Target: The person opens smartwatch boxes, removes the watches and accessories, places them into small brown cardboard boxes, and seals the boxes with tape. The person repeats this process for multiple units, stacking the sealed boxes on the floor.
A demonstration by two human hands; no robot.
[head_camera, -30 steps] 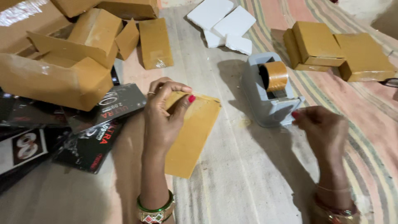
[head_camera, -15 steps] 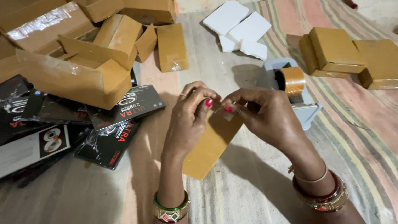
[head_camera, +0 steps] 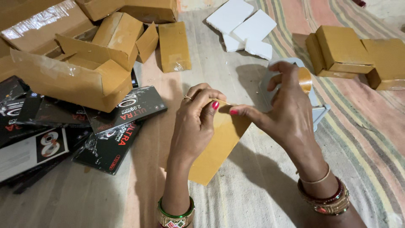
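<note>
My left hand (head_camera: 196, 120) grips the top end of a small flat brown cardboard box (head_camera: 215, 145), which leans on the striped mat. My right hand (head_camera: 282, 112) meets it at the box's top edge, thumb and forefinger pinched there; whether tape is between them cannot be told. Behind my right hand stands a grey tape dispenser (head_camera: 314, 112) with a brown tape roll (head_camera: 304, 79), mostly hidden by the hand.
Black printed product boxes (head_camera: 126, 107) lie in a heap at the left. Open brown cartons (head_camera: 84, 63) sit at the back left, white foam pieces (head_camera: 244, 27) at the back, closed brown boxes (head_camera: 341, 52) at the back right.
My right hand came from beside the tape dispenser over to the top of the brown box and joined my left hand there. The box now leans more upright.
</note>
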